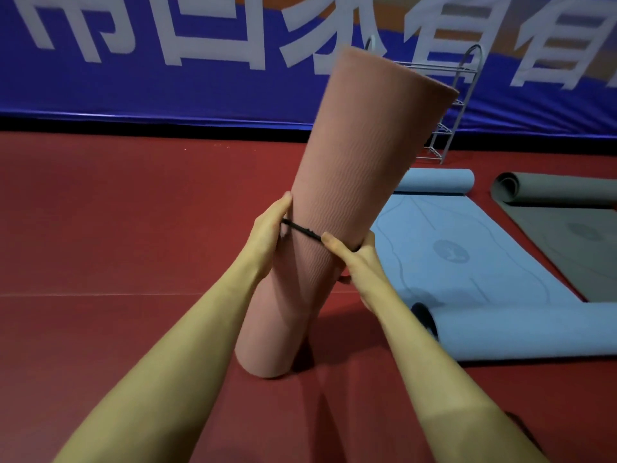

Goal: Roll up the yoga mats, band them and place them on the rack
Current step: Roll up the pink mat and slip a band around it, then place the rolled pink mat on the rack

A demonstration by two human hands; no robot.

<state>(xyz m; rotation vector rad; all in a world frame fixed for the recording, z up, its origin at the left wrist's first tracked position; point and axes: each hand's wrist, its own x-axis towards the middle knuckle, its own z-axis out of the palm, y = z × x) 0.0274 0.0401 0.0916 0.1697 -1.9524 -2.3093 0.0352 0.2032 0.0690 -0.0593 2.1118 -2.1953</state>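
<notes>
- Head view: your pink mat [354,182], fully rolled, stands on one end on the red floor [117,228], tilted so its top leans away from you and to the right.
- A thin black band [302,231] circles the roll about halfway up, stretched across the side facing you between your two hands.
- Your left hand [270,225] presses against the left side of the roll, fingers closed on the band where it meets the mat's edge.
- Your right hand [350,259] pinches the band against the right side of the roll, thumb on top and fingers wrapped round behind the mat.
- Both forearms are bare and reach in from the bottom corners of the view.
- Just right of the pink roll, a blue mat [467,248] lies flat on the floor, with both of its ends curled up: one near you and one at the far side.
- Further right, apart from the blue one, a grey mat [574,235] lies partly open, its far end rolled.
- The white wire rack [464,105] stands beyond the mats against the wall, partly hidden behind the top of the pink roll; the shelves you can see hold nothing.
- A blue banner [167,78] with large white characters covers the wall behind.
</notes>
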